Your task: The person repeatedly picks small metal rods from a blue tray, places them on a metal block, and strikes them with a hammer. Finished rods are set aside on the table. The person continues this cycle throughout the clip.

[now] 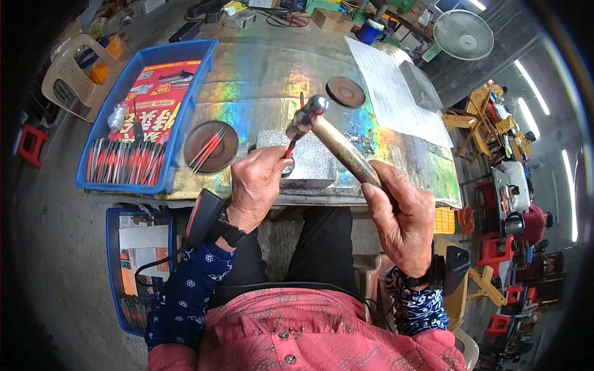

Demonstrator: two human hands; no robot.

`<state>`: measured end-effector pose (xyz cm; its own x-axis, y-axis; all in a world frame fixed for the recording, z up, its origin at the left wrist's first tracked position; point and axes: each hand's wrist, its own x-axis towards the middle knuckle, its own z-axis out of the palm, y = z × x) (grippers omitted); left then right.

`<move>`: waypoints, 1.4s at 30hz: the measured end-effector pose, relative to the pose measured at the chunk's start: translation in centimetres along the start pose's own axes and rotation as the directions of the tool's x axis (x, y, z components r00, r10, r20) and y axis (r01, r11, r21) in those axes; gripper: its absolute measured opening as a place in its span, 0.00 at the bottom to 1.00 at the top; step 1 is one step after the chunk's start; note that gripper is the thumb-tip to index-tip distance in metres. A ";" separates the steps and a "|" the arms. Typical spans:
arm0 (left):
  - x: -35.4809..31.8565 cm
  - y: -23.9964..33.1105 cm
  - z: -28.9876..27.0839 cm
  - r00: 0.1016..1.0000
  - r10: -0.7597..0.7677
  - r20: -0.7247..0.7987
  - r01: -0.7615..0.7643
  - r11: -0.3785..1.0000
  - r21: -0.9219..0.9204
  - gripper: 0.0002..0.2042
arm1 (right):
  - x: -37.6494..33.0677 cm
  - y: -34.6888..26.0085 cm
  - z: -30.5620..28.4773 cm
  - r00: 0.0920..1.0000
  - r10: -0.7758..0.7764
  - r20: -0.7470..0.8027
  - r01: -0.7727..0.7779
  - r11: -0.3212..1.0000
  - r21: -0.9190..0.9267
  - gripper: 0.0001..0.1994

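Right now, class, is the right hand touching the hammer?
Touching: the head view shows the right hand closed around the lower end of the hammer.

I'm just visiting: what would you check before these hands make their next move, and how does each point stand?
1. Hammer gripped by the right hand: ok, around the handle.
2. Slim red tool held in the left hand: ok.
3. Metal block on the table: ok.
4. Hammer head clear of the left fingers: ok, a gap shows.
5. Held tool touching the block: cannot tell.
6. Loose red tools off the block: ok, in the left brown dish.
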<state>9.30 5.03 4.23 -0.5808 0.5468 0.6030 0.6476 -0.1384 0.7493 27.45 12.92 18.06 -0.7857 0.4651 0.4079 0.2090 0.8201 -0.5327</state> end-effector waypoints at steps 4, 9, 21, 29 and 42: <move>0.1 0.0 0.0 1.000 0.004 -0.003 -0.004 1.000 0.002 0.07 | 0.3 -1.2 -1.1 0.999 0.050 -0.004 -0.050 0.999 -0.017 0.12; 0.0 0.1 0.0 1.000 -0.015 0.006 0.015 1.000 -0.018 0.06 | -0.3 -2.1 -1.5 0.901 -0.081 -0.425 0.149 0.980 0.129 0.15; 0.0 0.0 -0.2 0.997 -0.080 0.011 0.080 0.994 -0.073 0.05 | -1.3 1.2 0.8 0.987 0.116 -0.114 -0.108 0.992 0.070 0.11; 1.0 -0.9 -2.8 0.902 -0.403 0.154 0.410 0.693 -0.593 0.08 | -2.8 5.8 4.8 0.976 0.000 -0.220 -0.035 0.987 -0.155 0.12; -1.8 -4.2 -10.4 0.980 -0.198 0.020 0.175 0.906 0.385 0.08 | -3.9 9.0 10.3 0.970 -0.030 -0.243 -0.067 0.921 -0.383 0.24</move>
<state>2.55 -3.95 2.86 -0.6877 0.5801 0.4366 0.6748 0.2887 0.6792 26.39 15.07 4.03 -0.6265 0.5071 0.5919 0.4680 0.8520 -0.2345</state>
